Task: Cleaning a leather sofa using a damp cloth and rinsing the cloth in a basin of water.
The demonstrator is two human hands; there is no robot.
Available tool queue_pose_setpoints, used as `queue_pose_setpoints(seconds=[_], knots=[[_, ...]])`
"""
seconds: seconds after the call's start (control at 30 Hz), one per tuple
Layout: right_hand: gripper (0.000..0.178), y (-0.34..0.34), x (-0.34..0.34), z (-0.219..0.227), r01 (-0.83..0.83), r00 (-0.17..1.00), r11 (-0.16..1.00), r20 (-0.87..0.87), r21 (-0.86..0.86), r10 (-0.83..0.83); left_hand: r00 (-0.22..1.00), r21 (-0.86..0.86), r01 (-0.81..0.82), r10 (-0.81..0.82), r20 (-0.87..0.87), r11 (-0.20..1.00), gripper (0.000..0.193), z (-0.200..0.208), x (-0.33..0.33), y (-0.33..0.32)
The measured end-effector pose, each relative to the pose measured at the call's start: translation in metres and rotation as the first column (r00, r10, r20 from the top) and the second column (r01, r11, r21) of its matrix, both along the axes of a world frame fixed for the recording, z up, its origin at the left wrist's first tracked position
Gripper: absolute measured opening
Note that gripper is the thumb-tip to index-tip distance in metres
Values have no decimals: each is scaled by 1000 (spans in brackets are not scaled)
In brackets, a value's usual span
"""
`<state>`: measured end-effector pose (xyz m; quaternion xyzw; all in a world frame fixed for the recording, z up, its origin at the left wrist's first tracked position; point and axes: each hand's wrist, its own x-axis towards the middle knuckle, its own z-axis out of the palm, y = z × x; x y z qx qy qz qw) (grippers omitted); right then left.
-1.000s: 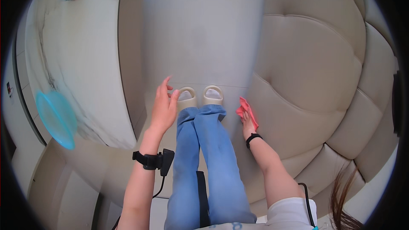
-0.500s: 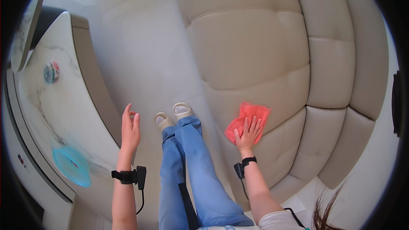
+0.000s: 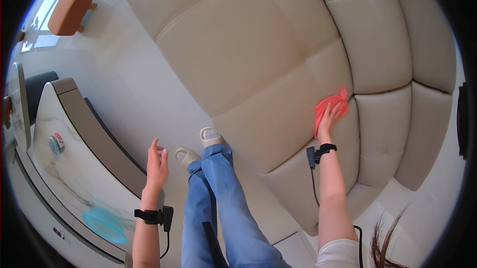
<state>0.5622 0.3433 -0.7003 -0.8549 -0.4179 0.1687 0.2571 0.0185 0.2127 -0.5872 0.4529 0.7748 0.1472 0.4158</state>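
Note:
A coral-pink cleaning cloth (image 3: pixel 325 114) lies bunched on the beige sofa (image 3: pixel 238 64), close to the foot of the backrest. My right hand (image 3: pixel 328 119) presses down on it with the fingers stretched forward over the fabric; part of the cloth sticks out past the fingertips, slightly blurred. My left hand (image 3: pixel 157 166) hangs in the air between the marble-topped table and my legs. Its fingers are loosely apart and it holds nothing.
To the left stands the marble-topped table (image 3: pixel 74 168), bearing a small round tub (image 3: pixel 56 143) and a translucent blue basin (image 3: pixel 105 226). An orange stool (image 3: pixel 71 12) is at the far left by the window. My slippered feet (image 3: pixel 210 135) are on the pale floor between table and sofa.
My right hand has pushed the cloth farther right and forward across the seat toward the backrest, and the cloth has bunched up. The view has turned; the orange stool now shows more fully.

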Motion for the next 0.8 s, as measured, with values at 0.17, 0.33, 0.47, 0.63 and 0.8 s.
queue_pose_setpoints(seconds=[0.17,0.33,0.47,0.63,0.8], knots=[[84,49,90,-30,219,970,975,-120,29,-214,989,-77,112,-119,-91,991,49,-4,13,7],[88,60,102,-37,238,952,971,-188,-39,-241,992,-59,48,-54,-116,997,51,4,1,9],[74,39,93,-35,110,993,983,-52,148,-104,997,-33,1,-3,-80,999,51,6,8,4],[66,-15,-42,-8,144,989,979,-3,142,-145,995,-19,-75,74,-61,997,52,26,-11,-24],[70,-71,-127,4,275,950,961,166,-34,-265,986,37,-168,167,21,985,53,36,-18,-56]])
